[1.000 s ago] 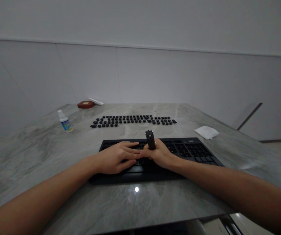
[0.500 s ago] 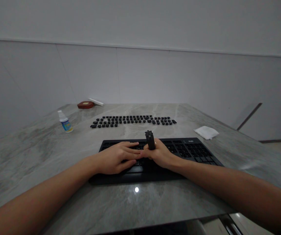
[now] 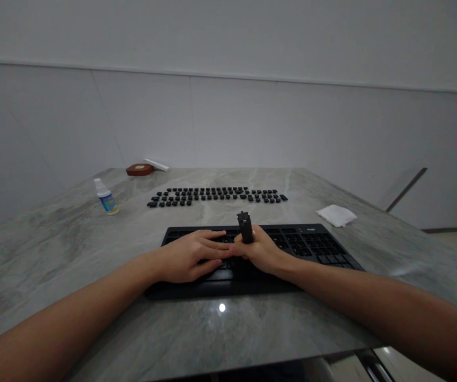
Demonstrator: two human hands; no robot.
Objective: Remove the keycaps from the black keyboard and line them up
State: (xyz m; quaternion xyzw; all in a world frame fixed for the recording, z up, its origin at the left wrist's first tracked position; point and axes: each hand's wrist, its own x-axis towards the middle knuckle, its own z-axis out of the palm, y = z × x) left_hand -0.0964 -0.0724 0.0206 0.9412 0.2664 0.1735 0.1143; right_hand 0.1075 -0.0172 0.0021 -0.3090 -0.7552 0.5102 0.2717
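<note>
A black keyboard lies in front of me; bare sockets appear to show in its main block, though my hands cover much of it. My left hand rests flat on the keyboard's left half, fingers stretched to the right. My right hand is closed around a slim black tool held upright, its notched end pointing up. The tool's lower end is hidden by my hand. The fingertips of both hands meet over the middle of the keyboard. Beyond it, loose black keycaps lie in rows on the table.
On the left of the marbled table stands a white spray bottle with a blue label. A reddish-brown case and a white flat strip lie at the back. A folded white cloth or tissue lies at right.
</note>
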